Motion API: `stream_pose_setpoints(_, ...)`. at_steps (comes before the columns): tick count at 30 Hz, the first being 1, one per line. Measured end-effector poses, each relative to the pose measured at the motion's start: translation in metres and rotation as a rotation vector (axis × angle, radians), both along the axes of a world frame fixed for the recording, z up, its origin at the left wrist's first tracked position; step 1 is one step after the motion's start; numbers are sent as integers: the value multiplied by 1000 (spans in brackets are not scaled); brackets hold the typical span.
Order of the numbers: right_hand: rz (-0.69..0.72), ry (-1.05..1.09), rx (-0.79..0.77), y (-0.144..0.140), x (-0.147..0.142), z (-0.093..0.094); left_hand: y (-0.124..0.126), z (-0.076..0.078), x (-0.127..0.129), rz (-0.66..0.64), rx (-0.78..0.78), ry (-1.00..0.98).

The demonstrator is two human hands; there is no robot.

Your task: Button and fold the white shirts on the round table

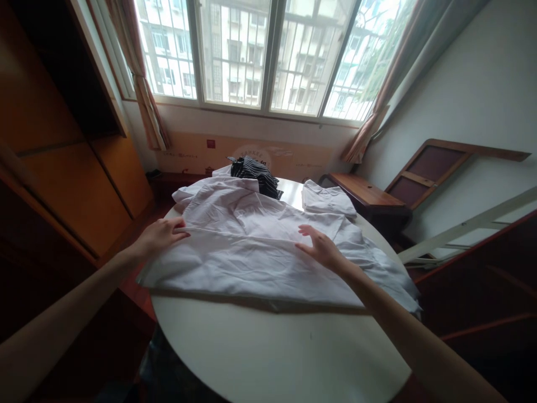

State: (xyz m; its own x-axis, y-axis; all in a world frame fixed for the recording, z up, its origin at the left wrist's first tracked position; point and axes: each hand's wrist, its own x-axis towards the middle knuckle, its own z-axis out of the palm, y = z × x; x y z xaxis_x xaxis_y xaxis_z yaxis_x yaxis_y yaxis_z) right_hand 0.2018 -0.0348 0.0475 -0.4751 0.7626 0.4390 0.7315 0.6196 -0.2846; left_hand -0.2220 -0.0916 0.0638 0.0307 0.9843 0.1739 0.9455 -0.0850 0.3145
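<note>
A white shirt (243, 263) lies spread and wrinkled across the round table, with a long fold edge running crosswise through its middle. My left hand (161, 236) is at the left end of that edge, its fingers closed on the shirt fabric. Toward the right, my right hand (321, 247) hovers at or rests on the same edge, thumb and fingers apart; whether it touches the cloth I cannot tell. Behind the shirt sits a crumpled black garment with white stripes (255, 174). A folded white garment (327, 198) lies at the back right of the table.
The white round table (268, 352) shows its bare surface at the front. Orange-brown cabinets (79, 196) stand on the left. A wooden desk (369, 190) is beyond the table at the right, near a slanted pale rail (474, 226). Barred windows (268, 56) face me.
</note>
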Motion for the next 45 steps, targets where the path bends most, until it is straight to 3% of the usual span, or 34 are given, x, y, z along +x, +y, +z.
stream_pose_setpoints(3, -142, -60, -47, 2, 26, -5, 8, -12, -4, 24, 45, -1)
stream_pose_setpoints(6, -300, -104, -61, -9, 40, -6, 12, -20, 8, 99, 203, 15)
stream_pose_setpoints(9, -241, -59, -71, -27, 32, -5, 11, -20, 47, 92, 365, 13)
stream_pose_setpoints(11, -124, -22, -87, -40, 15, -5, 6, -17, 86, -54, 396, -17)
stream_pose_setpoints(15, 5, -57, -32, -60, -25, -15, -9, -17, 164, -512, 367, -9)
stream_pose_setpoints(18, 3, -145, -20, -60, -28, -29, -9, -31, 183, -717, 254, 90)
stream_pose_setpoints(21, -68, -221, -58, -51, 0, -42, 1, -47, 162, -679, 120, 134)
stream_pose_setpoints(26, -253, -288, -100, -42, 75, -58, 14, -59, 91, -454, -27, 174)
stream_pose_setpoints(30, -330, -298, -124, -44, 111, -62, 15, -66, 43, -278, -4, 194)
stream_pose_setpoints(33, -346, -248, -140, -41, 120, -56, 19, -67, 24, -222, 63, 185)
stream_pose_setpoints(36, -354, -140, -120, -28, 121, -40, 31, -54, 20, -231, 216, 149)
stream_pose_setpoints(39, -407, -93, -54, -3, 120, -21, 55, -31, 24, -238, 355, 151)
stream_pose_setpoints(45, -543, -109, -61, 68, 123, 5, 120, 7, 33, -156, 368, 311)
